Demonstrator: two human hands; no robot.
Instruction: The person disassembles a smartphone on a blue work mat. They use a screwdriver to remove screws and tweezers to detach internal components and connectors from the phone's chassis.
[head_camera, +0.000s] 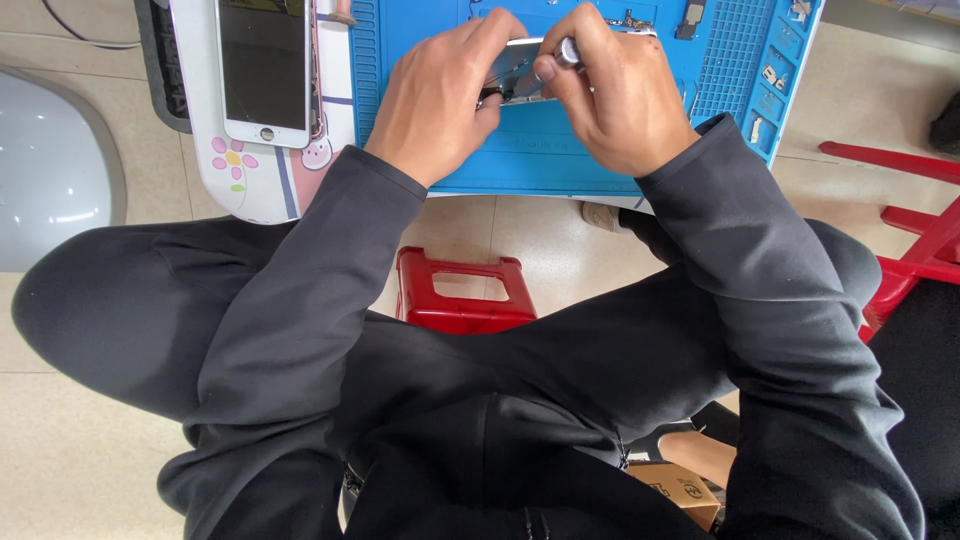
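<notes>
Fingers (470, 60) of the left hand (435, 95) pinched on the edge of the opened phone body (520, 65), pinning it flat on the blue mat (560, 150). Fingers (560, 75) of the right hand (620, 95) wrapped round a small silver screwdriver (565, 52), tip angled down into the phone, hidden behind the knuckles. Best done with the tool held upright over the screw, light downward pressure, slow turns from the fingertips rather than the wrist. Worth keeping the left grip firm so the phone does not slide. Loose parts (765, 75) set in the mat's side trays, well apart from the work. Detached screen (262, 65) lying face up on the white surface (250, 180) to the left.
</notes>
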